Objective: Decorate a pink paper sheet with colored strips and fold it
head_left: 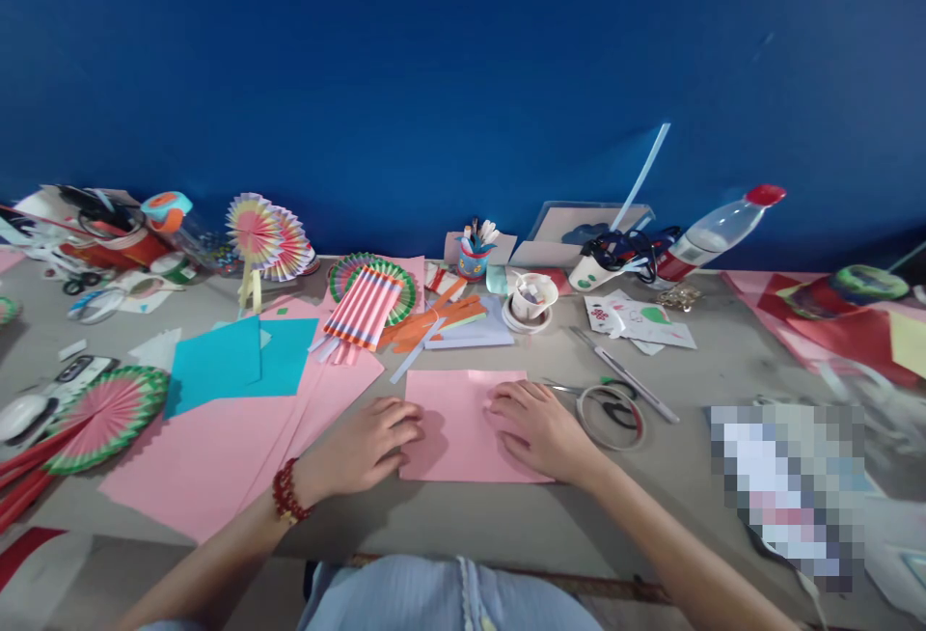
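Observation:
A square sheet of pink paper [457, 419] lies flat near the table's front edge. My left hand [368, 443], with a red bead bracelet at the wrist, rests on the sheet's left edge, fingers curled and pressed down on it. On the sheet's right side lies my right hand [539, 428], its fingers bent and pressing the paper flat. Neither hand lifts the sheet.
Larger pink sheets [238, 438] and a cyan sheet [238, 361] lie to the left, with pleated paper fans [108, 414]. Scissors [614, 409], a tape ring and a metal ruler [633, 380] lie to the right. A cup [533, 298], pen pot [474, 260] and bottle [716, 231] stand at the back by the blue wall.

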`<state>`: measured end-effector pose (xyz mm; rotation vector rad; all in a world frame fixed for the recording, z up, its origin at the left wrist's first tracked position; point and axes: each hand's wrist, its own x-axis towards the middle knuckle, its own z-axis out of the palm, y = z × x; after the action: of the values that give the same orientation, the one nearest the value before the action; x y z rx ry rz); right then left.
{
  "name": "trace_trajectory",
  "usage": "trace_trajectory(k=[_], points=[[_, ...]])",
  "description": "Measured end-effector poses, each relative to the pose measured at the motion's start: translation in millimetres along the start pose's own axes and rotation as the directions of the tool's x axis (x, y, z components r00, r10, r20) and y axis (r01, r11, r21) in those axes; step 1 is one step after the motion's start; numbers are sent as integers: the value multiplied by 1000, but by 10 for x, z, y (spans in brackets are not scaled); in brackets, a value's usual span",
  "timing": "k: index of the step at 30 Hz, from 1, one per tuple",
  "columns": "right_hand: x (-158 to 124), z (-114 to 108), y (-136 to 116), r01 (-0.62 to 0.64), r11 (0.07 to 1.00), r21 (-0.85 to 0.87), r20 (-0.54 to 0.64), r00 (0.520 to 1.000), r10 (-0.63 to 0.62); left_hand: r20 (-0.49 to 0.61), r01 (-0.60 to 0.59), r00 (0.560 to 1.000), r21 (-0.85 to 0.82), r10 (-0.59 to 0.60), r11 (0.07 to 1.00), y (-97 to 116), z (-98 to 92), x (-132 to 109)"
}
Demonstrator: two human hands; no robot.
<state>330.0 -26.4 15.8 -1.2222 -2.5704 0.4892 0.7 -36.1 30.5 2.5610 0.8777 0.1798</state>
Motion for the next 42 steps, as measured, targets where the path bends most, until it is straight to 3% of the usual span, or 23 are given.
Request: trace_trajectory(k=[14, 22, 26, 29, 34, 37, 42], points=[[-22, -11, 30, 21, 999, 35, -3, 1000, -20, 27, -3, 1000, -43, 4, 999, -101, 38, -71], [18, -107, 60, 83, 995, 51, -6, 997, -82, -7, 10, 1000, -131, -11, 991, -95, -53, -107], [424, -288, 139, 114, 993, -22, -138, 984, -116, -137, 34, 989, -157, -56, 987, -134, -85, 59], [1000, -413, 228, 94, 982, -165, -114, 987, -114, -207, 42, 977, -76, -57, 996, -139, -79, 244], [1897, -356, 401, 30, 954, -297, -29, 999, -40, -119, -13, 993, 75, 22, 997, -48, -28, 387], [2130, -211, 469, 28, 938, -345, 2, 1000, -29, -133, -18, 991, 66, 27, 998, -21, 0, 361], [2227, -105, 498, 30, 910, -414, 19, 1000, -24, -137, -30, 990, 47, 36, 998, -47, 18, 353]])
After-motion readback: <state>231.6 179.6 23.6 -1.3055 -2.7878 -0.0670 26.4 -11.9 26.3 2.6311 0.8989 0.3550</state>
